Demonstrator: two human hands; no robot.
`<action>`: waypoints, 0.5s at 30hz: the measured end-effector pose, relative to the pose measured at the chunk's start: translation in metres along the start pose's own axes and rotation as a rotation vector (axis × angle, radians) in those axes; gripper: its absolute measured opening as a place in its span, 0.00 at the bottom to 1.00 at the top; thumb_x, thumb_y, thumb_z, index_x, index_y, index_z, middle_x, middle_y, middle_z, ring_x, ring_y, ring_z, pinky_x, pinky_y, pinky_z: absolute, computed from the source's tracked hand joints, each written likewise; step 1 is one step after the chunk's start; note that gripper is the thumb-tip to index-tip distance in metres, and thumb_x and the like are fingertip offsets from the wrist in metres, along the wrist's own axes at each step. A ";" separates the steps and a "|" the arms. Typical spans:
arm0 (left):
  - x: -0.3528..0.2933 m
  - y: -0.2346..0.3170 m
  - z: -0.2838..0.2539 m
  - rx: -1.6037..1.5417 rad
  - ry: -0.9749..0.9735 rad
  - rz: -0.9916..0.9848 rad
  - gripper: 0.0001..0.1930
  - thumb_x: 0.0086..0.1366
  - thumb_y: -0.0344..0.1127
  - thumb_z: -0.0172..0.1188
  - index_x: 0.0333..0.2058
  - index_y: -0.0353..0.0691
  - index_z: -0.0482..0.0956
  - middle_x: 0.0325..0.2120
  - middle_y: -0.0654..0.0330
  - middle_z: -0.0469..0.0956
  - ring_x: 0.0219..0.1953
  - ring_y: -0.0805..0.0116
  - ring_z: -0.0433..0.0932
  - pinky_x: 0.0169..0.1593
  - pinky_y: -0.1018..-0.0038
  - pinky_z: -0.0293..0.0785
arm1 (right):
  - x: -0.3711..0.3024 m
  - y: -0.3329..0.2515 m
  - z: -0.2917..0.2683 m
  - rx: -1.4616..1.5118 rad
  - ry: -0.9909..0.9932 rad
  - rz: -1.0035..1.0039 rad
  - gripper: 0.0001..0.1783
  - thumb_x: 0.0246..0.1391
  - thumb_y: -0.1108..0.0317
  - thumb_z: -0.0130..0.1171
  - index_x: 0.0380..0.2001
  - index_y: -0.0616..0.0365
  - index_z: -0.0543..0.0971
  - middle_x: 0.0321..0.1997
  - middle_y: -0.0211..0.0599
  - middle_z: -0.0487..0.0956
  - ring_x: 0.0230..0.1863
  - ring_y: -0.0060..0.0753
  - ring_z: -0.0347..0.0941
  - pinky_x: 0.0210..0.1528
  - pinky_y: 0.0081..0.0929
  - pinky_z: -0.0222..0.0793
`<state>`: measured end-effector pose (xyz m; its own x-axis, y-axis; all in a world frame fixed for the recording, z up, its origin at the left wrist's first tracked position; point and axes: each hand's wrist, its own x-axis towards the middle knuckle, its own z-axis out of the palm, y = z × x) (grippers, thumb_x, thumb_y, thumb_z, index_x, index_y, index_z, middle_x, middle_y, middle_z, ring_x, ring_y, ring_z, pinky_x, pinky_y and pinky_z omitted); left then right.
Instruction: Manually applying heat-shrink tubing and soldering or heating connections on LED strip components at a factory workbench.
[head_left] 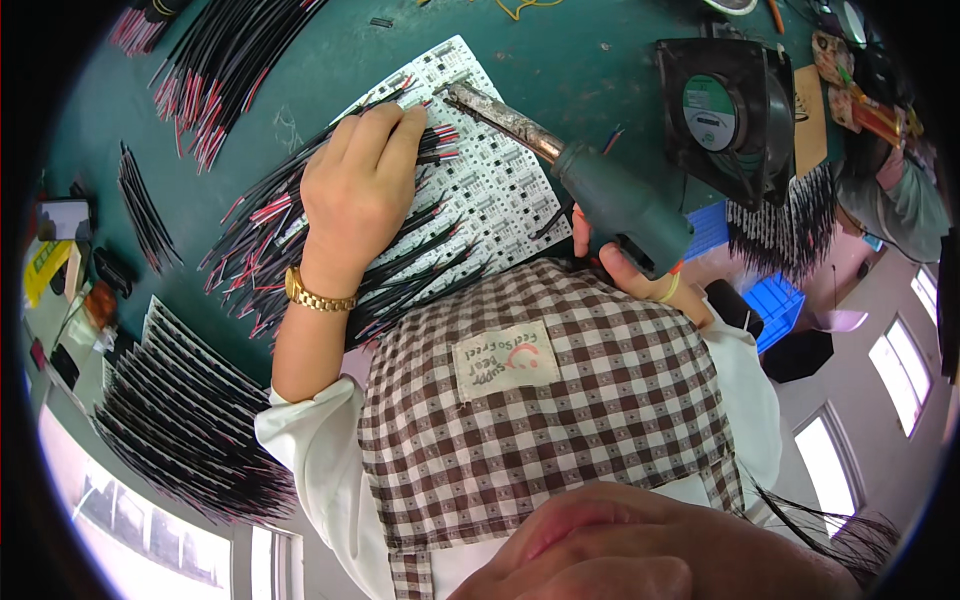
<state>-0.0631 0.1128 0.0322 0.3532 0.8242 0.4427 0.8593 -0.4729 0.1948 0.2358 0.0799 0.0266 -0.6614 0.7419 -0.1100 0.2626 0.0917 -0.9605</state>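
On the green counter (570, 60), yr circuit board (505, 175) sits partly under black wires (430, 262). Yr R hand (628, 274) grips the soldering iron (622, 208), tip over board; L hand (358, 190) curls over wires, can't tell if pinching.

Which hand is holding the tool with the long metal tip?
The right hand: it grips the dark handle. The left hand, wearing a gold watch, is over black wires.
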 end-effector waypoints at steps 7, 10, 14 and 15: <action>-0.004 0.001 0.003 0.011 -0.010 -0.029 0.13 0.46 0.26 0.58 0.33 0.40 0.80 0.30 0.64 0.75 0.27 0.70 0.74 0.27 0.77 0.71 | 0.000 0.003 -0.002 0.105 -0.079 0.050 0.17 0.50 0.68 0.48 0.44 0.63 0.70 0.33 0.36 0.72 0.34 0.27 0.66 0.42 0.26 0.63; -0.003 0.001 0.004 0.013 -0.014 -0.034 0.13 0.45 0.25 0.58 0.33 0.41 0.80 0.29 0.64 0.75 0.27 0.70 0.74 0.26 0.77 0.70 | 0.005 -0.001 -0.005 0.097 -0.094 0.063 0.16 0.51 0.67 0.49 0.42 0.62 0.70 0.34 0.36 0.72 0.34 0.27 0.66 0.41 0.26 0.63; -0.001 0.002 0.004 0.000 -0.025 -0.036 0.13 0.45 0.25 0.58 0.33 0.41 0.80 0.29 0.65 0.75 0.26 0.70 0.73 0.26 0.76 0.70 | 0.001 0.005 -0.006 0.064 -0.120 0.020 0.19 0.52 0.64 0.50 0.46 0.62 0.69 0.34 0.37 0.72 0.34 0.27 0.67 0.41 0.26 0.63; 0.000 0.002 0.005 0.001 -0.025 -0.035 0.13 0.45 0.25 0.58 0.33 0.41 0.80 0.29 0.65 0.75 0.26 0.70 0.73 0.26 0.76 0.70 | -0.005 0.011 -0.001 0.081 -0.054 0.032 0.22 0.53 0.62 0.50 0.49 0.62 0.68 0.34 0.37 0.72 0.34 0.27 0.67 0.40 0.26 0.62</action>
<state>-0.0597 0.1131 0.0283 0.3324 0.8477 0.4134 0.8714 -0.4437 0.2091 0.2427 0.0777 0.0172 -0.6912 0.7063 -0.1529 0.2279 0.0123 -0.9736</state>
